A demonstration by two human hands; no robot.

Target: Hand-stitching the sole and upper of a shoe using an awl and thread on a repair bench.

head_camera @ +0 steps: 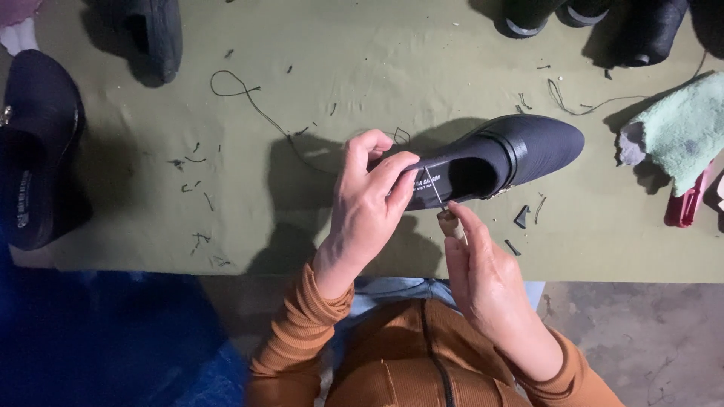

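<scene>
Step in hand: hand-stitching at the heel opening of a black shoe point(504, 154), judged from needle and thread at its collar.
Shoe position: lay on its side on the olive-green table cover point(362, 53), toe pointing right, heel end raised into the hands near the table's front edge.
Left hand point(367, 203): gripped the heel end, thumb and fingers closed over the collar rim, steadying it.
Right hand point(483, 275): fingertips pinched together just below the collar, seemingly on a thin needle point(436, 190) slanting up across the insole; hold itself too small to confirm.
Thread: black strand point(253, 102) trailed loosely across the cover from the heel area leftward, looping well behind the shoe.
Stage of work: mid-stitch, by judgement; needle not yet drawn clear of the collar.
Next move called for: a steady pull along the needle's line, left grip kept firm so the collar would not twist, slack thread kept free of tangles.
Risk: loose loop could snag on thread scraps point(197, 185) scattered on the cover.
Surroundings: another black shoe point(38, 143) at far left, a further dark shoe point(154, 34) at top left, dark thread cones point(641, 30) at top right, a pale green cloth point(682, 128) and a red tool point(685, 203) at right, all well apart from the hands.
</scene>
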